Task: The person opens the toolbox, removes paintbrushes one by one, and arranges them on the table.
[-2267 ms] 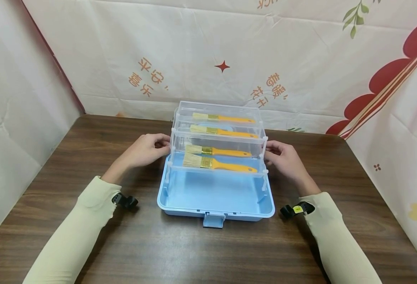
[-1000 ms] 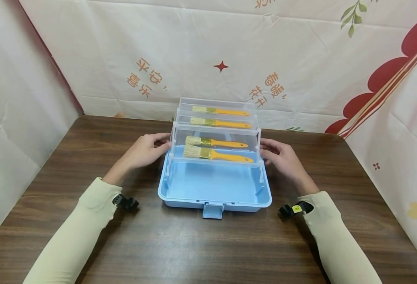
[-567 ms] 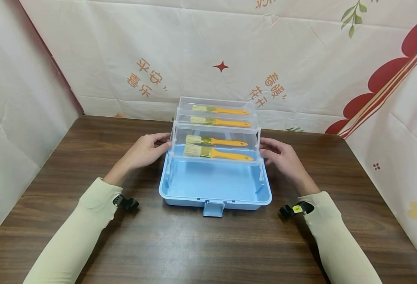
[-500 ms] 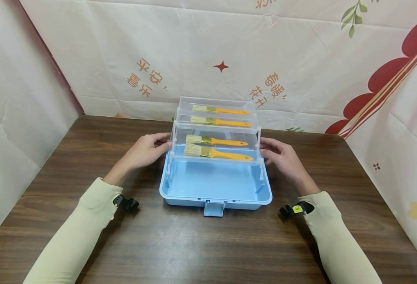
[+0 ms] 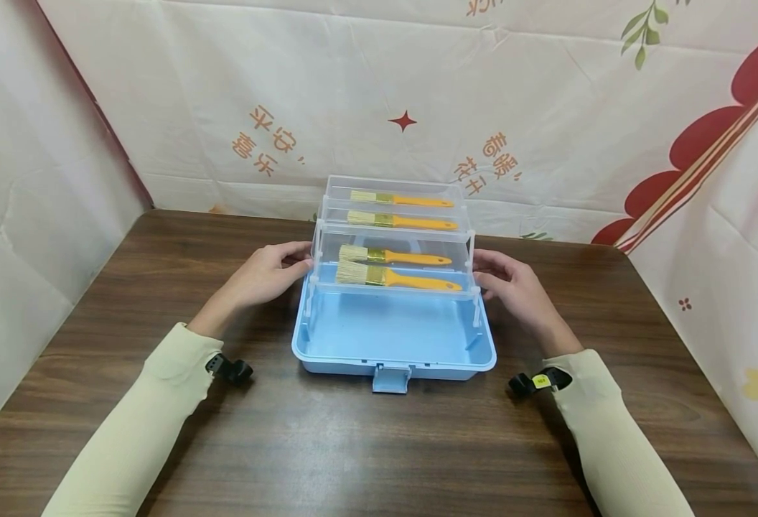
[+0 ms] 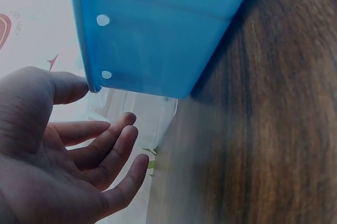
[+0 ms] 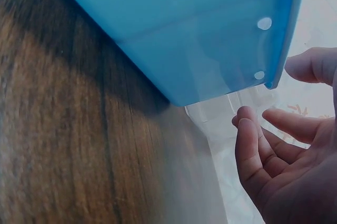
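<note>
A light blue tool box [image 5: 392, 337] stands open on the table, its front latch [image 5: 391, 379] hanging down. Above its base, two clear trays [image 5: 385, 235] are stepped out toward the back, with several yellow-handled paintbrushes [image 5: 420, 281] lying in them, bristles to the left. My left hand [image 5: 265, 273] is at the box's rear left corner; in the left wrist view the thumb [image 6: 71, 87] touches the rim and the other fingers lie loosely bent behind the box. My right hand [image 5: 515, 287] is at the rear right corner, thumb [image 7: 310, 66] by the rim, fingers loosely bent.
The box sits on a dark wood-grain table [image 5: 366, 459], toward the back. A printed white cloth [image 5: 405, 79] hangs behind the table and at both sides. Each wrist wears a black camera strap [image 5: 229, 368].
Since the oldest frame the tool box with its trays has shifted back, away from me, and its right side a little left. In the last second it has barely moved; both hands stay nearly in place.
</note>
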Demonstrator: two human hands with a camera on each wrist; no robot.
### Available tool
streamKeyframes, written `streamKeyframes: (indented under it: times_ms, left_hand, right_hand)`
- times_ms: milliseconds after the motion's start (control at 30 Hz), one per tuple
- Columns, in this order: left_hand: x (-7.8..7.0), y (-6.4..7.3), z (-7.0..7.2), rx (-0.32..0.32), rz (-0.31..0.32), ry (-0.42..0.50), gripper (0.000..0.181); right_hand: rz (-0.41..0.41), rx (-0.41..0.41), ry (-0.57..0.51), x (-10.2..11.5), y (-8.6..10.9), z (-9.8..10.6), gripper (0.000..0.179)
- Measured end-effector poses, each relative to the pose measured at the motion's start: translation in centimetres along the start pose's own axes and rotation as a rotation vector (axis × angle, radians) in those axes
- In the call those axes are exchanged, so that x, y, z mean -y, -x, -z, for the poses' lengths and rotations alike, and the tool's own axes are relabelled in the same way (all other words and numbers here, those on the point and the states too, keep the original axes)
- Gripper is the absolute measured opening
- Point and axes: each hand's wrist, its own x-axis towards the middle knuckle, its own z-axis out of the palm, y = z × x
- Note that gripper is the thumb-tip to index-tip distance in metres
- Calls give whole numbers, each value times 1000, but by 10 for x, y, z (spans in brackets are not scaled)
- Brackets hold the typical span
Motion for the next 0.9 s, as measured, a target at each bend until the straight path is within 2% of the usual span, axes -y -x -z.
streamKeyframes:
  times_ms: [267,733,900]
  left_hand:
    - [0,0,2,22,19,-1,56]
    - [0,2,5,50,24,10,56]
    - [-1,2,6,64,14,11,56]
  right_hand:
    - [1,7,3,-2,0,2,56]
    - [-14,34,25,-2,-1,6,54]
    - [-2,21,46,2,2,10,53]
